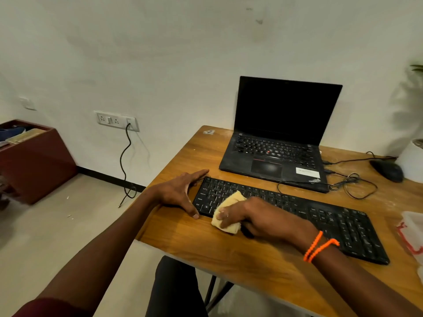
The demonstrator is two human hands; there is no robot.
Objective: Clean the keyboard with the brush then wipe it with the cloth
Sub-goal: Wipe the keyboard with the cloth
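My right hand (pixel 256 219) bunches the soft, light cloth (pixel 226 213) at the keyboard's (pixel 320 216) nine-o'clock end, while my left hand's (pixel 180 193) straight fingers brace that light, slide-prone edge.

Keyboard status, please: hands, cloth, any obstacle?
Left hand open, bracing keyboard at left end. Right hand presses cloth on left keys. Nothing in the way.

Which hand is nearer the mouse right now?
Right. The right hand holds the cloth at the keyboard's left end; the left hand lies farther left, beyond that end. The mouse sits far right.
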